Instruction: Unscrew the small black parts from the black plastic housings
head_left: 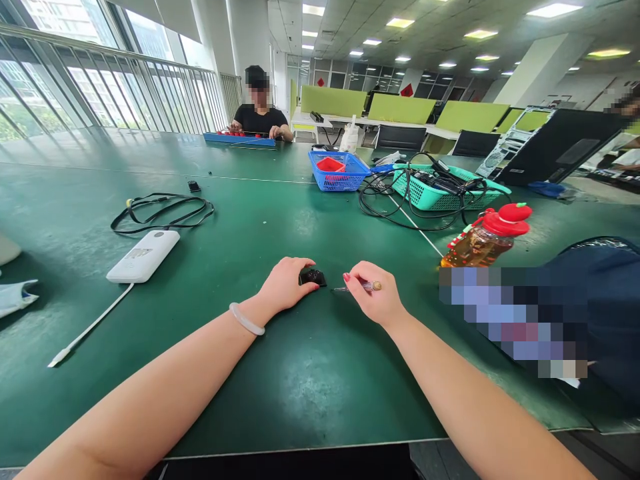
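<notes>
My left hand (285,283) is closed around a small black part (314,277), thumb in front and fingers behind, and holds it down on the green table (315,373). Some of the part is hidden by my fingers, and its exact kind does not show. In my right hand (373,293) is a small screwdriver (371,286), pinched between thumb and fingers. Its thin shaft points left toward the black part, and a short gap separates tip and part. My left wrist wears a pale bangle (247,320).
At left lie a white power bank (143,257) with a cable and a black cord (163,213). Beyond my hands are a blue basket (340,175) and a teal basket (425,193) trailing black cables. A red-lidded bottle (493,233) stands right. Another person (260,117) sits opposite.
</notes>
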`<state>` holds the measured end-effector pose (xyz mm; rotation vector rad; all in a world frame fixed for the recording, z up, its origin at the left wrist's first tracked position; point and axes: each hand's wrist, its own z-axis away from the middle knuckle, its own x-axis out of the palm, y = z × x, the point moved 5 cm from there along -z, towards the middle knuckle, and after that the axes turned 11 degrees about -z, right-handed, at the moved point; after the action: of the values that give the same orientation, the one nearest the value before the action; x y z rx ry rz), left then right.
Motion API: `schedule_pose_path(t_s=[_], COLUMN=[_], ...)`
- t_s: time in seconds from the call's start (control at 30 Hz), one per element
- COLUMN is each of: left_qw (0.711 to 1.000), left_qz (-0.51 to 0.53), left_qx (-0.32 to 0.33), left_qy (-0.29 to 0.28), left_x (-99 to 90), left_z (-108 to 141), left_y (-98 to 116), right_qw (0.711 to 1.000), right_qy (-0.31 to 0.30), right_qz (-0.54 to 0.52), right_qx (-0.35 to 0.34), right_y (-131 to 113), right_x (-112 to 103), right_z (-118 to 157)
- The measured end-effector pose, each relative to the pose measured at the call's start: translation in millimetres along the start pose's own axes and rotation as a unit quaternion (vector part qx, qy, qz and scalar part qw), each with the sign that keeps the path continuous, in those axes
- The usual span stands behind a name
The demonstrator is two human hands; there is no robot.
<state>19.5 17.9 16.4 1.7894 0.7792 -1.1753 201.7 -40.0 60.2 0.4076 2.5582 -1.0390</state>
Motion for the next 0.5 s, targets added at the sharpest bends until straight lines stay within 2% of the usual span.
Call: schedule_pose_path(t_s=[0.13, 0.3, 0.5], left_qw=[1.000, 0.999, 1.000], left_qz=[-0.010, -0.008, -0.006], left_qx=[0.003, -0.031, -0.023], left_qy=[-0.002, -0.006, -0.006], left_x=[0.2, 1.1, 2.6], left_z=[-1.3, -2.7, -3.0], left_y=[-3.4, -10.4, -11.7], right_qw=[0.999, 0.998, 0.995], right_qy=[-0.018, -0.016, -0.065], right_qz=[-0.018, -0.055, -0.039], right_qx=[0.030, -0.039, -0.070], right_y=[2.6, -8.2, -10.5], right_x=[0.3, -0.1, 8.6], right_z=[1.0, 4.4, 7.5])
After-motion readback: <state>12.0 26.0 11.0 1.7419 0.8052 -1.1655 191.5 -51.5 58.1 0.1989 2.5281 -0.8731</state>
